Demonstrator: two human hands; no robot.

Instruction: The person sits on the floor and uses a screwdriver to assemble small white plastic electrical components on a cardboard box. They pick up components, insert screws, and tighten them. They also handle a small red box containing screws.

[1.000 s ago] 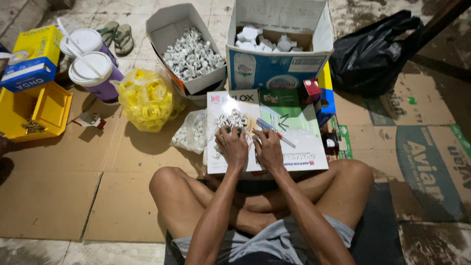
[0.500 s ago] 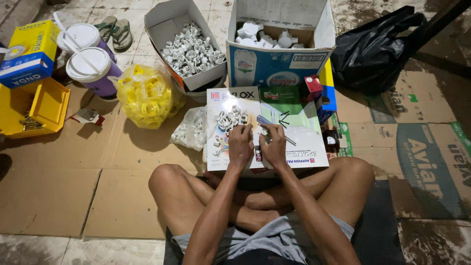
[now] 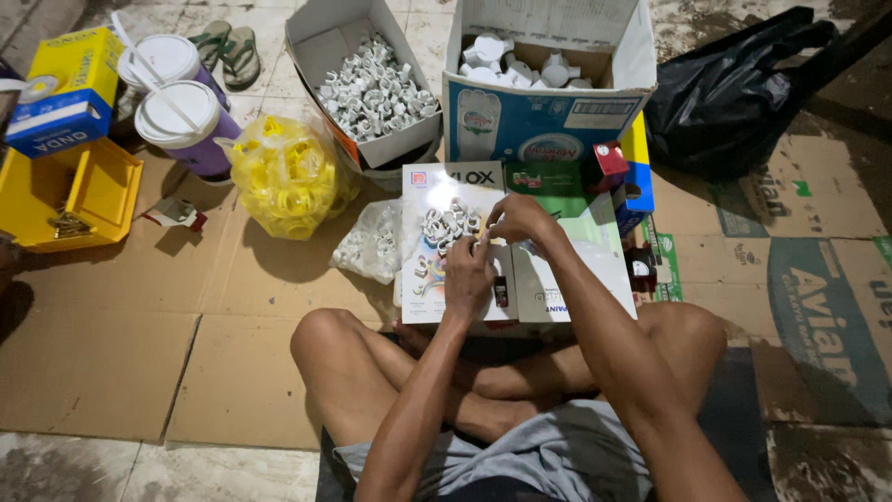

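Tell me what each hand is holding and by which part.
Both hands, left and right, meet over the white board beside a pile of small white plastic pieces. The fingers cover whatever is between them, so the thing and the grip cannot be told.

Small clips (image 3: 446,228) lie on the board (image 3: 557,279); 2 boxes (image 3: 544,116) behind it.

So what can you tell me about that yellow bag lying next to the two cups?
The yellow bag is a thin, see-through plastic sack, bulging with small bright yellow ring-shaped plastic parts. Its top looks gathered shut. It lies slumped on the flattened cardboard, between the two lidded cups and the open box of white parts, seemingly touching both. Neither hand touches it.
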